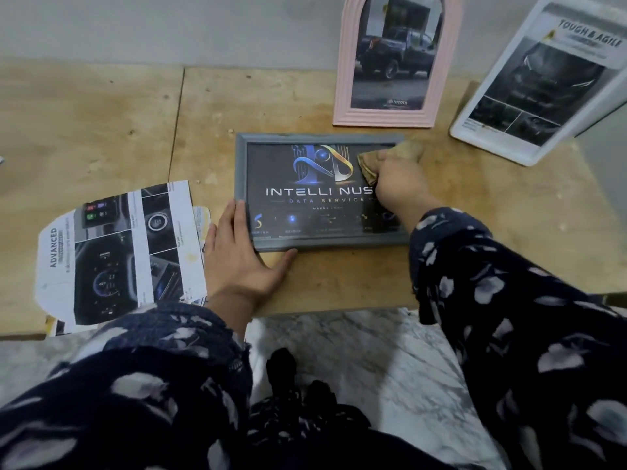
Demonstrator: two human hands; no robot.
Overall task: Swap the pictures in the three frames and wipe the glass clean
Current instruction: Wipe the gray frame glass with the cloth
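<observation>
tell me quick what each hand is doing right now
Left hand: open, fingers straight, pressing on the lower-left corner of the grey picture frame.
Right hand: closed on a tan cloth, holding it on the frame's glass.

left hand [237, 256]: flat, fingers straight, palm down, thumb spread to the right
right hand [398, 184]: fingers curled, gripping, knuckles up
arms: both reach fwd, long patterned sleeves to wrists

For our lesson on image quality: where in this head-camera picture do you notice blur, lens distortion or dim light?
Head view: wide-angle lens bows the white frame outward; the right hand and its cloth look motion-smeared; light is dim and flat, the grey frame shows no strong glare.
</observation>
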